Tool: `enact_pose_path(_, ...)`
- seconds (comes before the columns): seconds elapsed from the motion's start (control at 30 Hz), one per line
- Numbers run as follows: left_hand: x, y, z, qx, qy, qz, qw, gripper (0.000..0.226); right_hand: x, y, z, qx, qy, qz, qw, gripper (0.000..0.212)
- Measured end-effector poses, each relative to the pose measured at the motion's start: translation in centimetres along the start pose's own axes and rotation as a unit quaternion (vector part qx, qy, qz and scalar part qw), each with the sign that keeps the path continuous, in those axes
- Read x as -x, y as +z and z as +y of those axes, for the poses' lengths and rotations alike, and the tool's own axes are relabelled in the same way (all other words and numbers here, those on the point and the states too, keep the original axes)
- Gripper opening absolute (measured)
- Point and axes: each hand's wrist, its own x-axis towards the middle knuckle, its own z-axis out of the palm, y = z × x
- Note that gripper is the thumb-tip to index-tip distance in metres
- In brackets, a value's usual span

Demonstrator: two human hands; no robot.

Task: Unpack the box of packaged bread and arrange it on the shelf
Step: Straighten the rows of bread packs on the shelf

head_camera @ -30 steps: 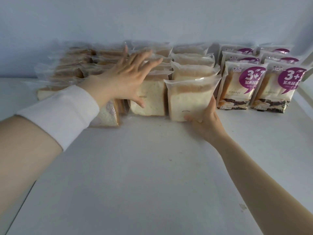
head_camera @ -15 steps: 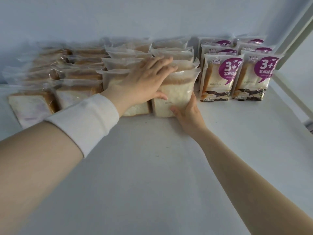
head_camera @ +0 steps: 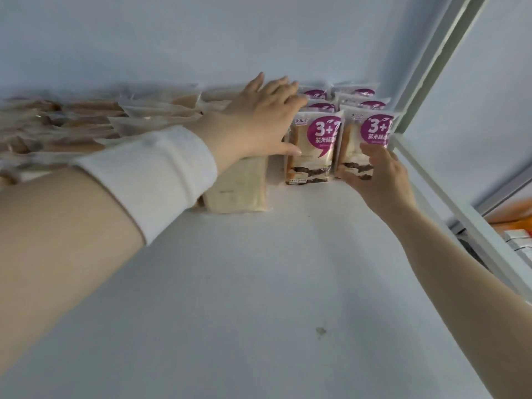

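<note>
Here the packaged bread stood in rows at the back of the smooth, matte white shelf (head_camera: 259, 283), against a plain pale wall. On the left were soft, square loaves in clear, crinkly film (head_camera: 149, 110), blurred toward the edge; the nearest clear pack (head_camera: 239, 188) showed a pale, fine crumb. On the right were glossy printed packs with round purple labels. The left hand (head_camera: 259, 122), with a white ribbed cuff (head_camera: 161, 174) on its wrist, lay flat and spread, fingers over the tops of the packs and thumb touching the front left purple pack (head_camera: 313, 151). The right hand (head_camera: 377, 180) was cupped around the lower front of the front right purple pack (head_camera: 371, 136), gripping it upright just beside a pale metal shelf frame (head_camera: 426, 90). A small brownish mark (head_camera: 320, 330) spotted the bare shelf surface.
</note>
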Motion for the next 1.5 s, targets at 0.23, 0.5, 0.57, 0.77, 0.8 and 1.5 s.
enact_pose_path(0.23,-6.5,2.5,3.0,-0.013,-0.05,-0.043,0.998,0.102,-3.4,1.2,1.5,0.047,-0.057,-0.063,0.995,0.053)
enact_pose_path(0.5,-9.3,4.0,1.8,0.057,-0.087,-0.089,0.991,0.11,-3.8,6.0,1.0,0.021,-0.033,-0.095,0.995,0.074)
enact_pose_path(0.57,-9.3,4.4,1.5,0.061,-0.08,-0.072,0.992,0.105,-4.2,6.8,0.8,0.024,-0.023,-0.083,0.996,0.075)
enact_pose_path(0.77,-9.5,3.6,0.2,0.036,-0.045,-0.085,0.995,0.108,-4.7,7.8,0.3,0.002,-0.028,-0.094,0.995,0.077)
enact_pose_path(0.8,-9.7,3.2,0.1,0.037,-0.044,-0.092,0.994,0.111,-4.6,7.7,0.3,0.0,-0.034,-0.1,0.994,0.08)
enact_pose_path(1.5,-11.5,2.5,-2.4,0.052,-0.013,-0.141,0.989,0.122,-6.5,8.9,-0.3,-0.249,0.008,-0.106,0.963,0.074)
